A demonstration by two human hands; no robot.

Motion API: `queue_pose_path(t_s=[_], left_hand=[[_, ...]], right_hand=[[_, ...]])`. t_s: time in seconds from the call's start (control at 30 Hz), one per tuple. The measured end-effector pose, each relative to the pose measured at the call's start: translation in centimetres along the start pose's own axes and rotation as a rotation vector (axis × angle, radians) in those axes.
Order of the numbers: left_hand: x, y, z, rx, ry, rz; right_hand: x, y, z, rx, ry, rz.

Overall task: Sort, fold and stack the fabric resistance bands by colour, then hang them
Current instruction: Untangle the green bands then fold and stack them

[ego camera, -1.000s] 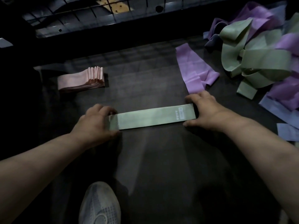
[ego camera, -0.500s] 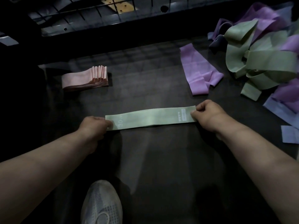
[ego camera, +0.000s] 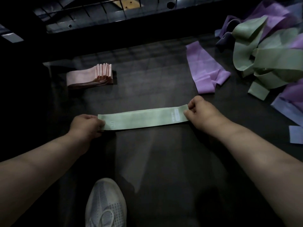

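A light green fabric band [ego camera: 144, 118] lies stretched flat across the dark table [ego camera: 155, 169], printed "30" near its left end. My left hand [ego camera: 86, 125] pinches the left end, and my right hand [ego camera: 199, 110] pinches the right end by a white label. A neat stack of folded pink bands [ego camera: 89, 77] sits at the back left. One purple band [ego camera: 205, 68] lies loose at the back right. Beyond it is a tangled heap of green, purple and blue bands [ego camera: 268, 54].
A black wire grid rack [ego camera: 101, 12] runs along the far side of the table. Blue bands [ego camera: 293, 122] trail off the heap at the right edge. A grey shoe [ego camera: 106, 205] shows through the table near the bottom.
Both hands went from lying over the band's ends to pinching them, and the band has been pulled out longer and flat, exposing the "30" print.
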State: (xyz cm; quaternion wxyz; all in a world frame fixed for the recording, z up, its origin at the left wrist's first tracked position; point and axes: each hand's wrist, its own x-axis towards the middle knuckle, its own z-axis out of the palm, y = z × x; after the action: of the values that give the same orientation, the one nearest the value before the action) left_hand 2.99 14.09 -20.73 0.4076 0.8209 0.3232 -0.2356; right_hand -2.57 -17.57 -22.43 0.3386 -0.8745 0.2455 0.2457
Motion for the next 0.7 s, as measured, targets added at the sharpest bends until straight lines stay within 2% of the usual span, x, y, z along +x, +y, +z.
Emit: queue_pose_path(t_s=[0.07, 0.13, 0.2, 0.3, 0.37, 0.6, 0.7], left_hand=[[0.2, -0.4, 0.1, 0.17, -0.019, 0.036], [0.5, -0.5, 0.0, 0.482, 0.055, 0.092], [0.3, -0.5, -0.3, 0.709, 0.098, 0.274], [-0.1, -0.1, -0.9, 0.904, -0.106, 0.686], [0.2, 0.0, -1.3, 1.085, -0.211, 0.801], [0.7, 0.5, -1.3, 1.176, -0.183, 0.936], [0.6, 0.2, -1.3, 1.229, -0.177, 0.941]], right_hand=[[0.0, 0.2, 0.0, -0.197, 0.005, -0.001], [-0.1, 0.6, -0.6, -0.243, 0.051, -0.063], [-0.3, 1.1, -1.3, -0.265, 0.03, -0.221], [-0.4, 1.4, -1.4, -0.412, -0.084, -0.392], [-0.1, 1.4, -1.2, -0.445, -0.081, -0.424], [0.4, 1.4, -1.0, -0.422, -0.037, -0.447], [0.4, 1.5, -0.9, -0.442, -0.042, -0.452]])
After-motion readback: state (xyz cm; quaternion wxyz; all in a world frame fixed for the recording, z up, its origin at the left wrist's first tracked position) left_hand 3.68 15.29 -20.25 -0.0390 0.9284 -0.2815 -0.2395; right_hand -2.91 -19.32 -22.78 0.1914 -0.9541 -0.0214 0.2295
